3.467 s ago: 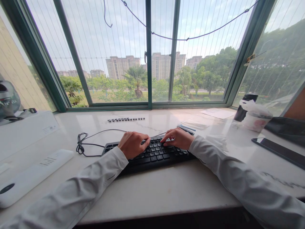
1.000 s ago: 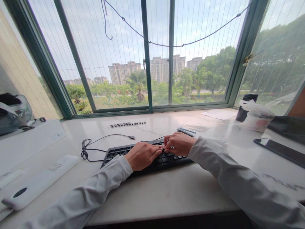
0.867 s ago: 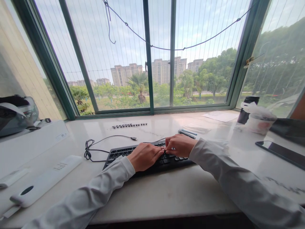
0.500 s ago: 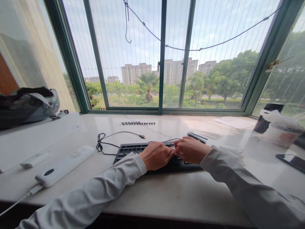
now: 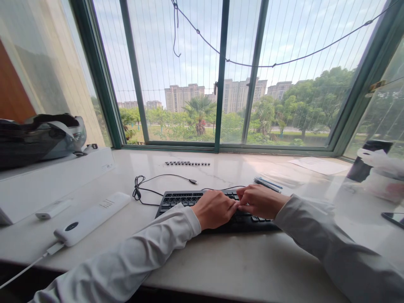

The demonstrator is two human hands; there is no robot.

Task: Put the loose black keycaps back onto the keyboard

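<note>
A black keyboard [image 5: 184, 199] lies on the pale counter, partly covered by my hands. My left hand [image 5: 216, 209] is closed over its middle, fingertips pressed together. Meeting it from the right, my right hand [image 5: 260, 200] is also closed, its fingers curled in a pinch. The fingertips of both hands touch or nearly touch above the keys; whatever is between them is hidden. Behind the keyboard, several small black keycaps [image 5: 187, 163] stand in a row. The keyboard's cable [image 5: 139, 189] is coiled at its left, with a USB plug [image 5: 192, 182] at the end.
Left of the keyboard lie a white power bank [image 5: 91, 219] with a cable and a small white device [image 5: 53, 209]. A white box [image 5: 57, 181] carries a dark bag. Pens [image 5: 268, 184] lie behind my right hand. Right: paper [image 5: 318, 165], a plastic-wrapped cup [image 5: 383, 181], a phone [image 5: 394, 219].
The whole view has shifted, so things appear slightly further right. Both hands stay together over the keyboard, with only slight finger movement.
</note>
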